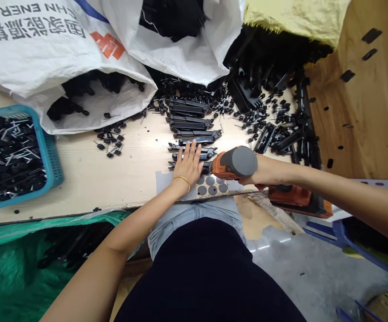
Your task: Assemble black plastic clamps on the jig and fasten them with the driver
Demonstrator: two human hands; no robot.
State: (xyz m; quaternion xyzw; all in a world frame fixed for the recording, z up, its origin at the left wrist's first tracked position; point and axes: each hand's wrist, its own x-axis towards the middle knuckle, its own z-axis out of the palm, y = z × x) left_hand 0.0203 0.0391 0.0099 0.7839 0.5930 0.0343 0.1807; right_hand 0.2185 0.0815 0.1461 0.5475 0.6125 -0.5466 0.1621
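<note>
My left hand (187,167), a gold bangle at its wrist, lies flat with fingers stretched over the nearest black plastic parts (194,133), which are lined up in a row running away from me. In my right hand (262,170) is an orange and grey cordless drill (239,162), its front pointing left at the right end of the closest part. The drill's tip is hard to make out against the black plastic. Below the parts, near the table edge, a grey sheet with dark round discs (212,184) lies partly under my left wrist.
At the left stands a blue basket (53,156) of black-headed screws. Loose screws (111,141) lie on the table (79,179). White sacks (39,58) and a yellow sack (294,15) of black parts line the back. A wooden board (358,103) rises at the right.
</note>
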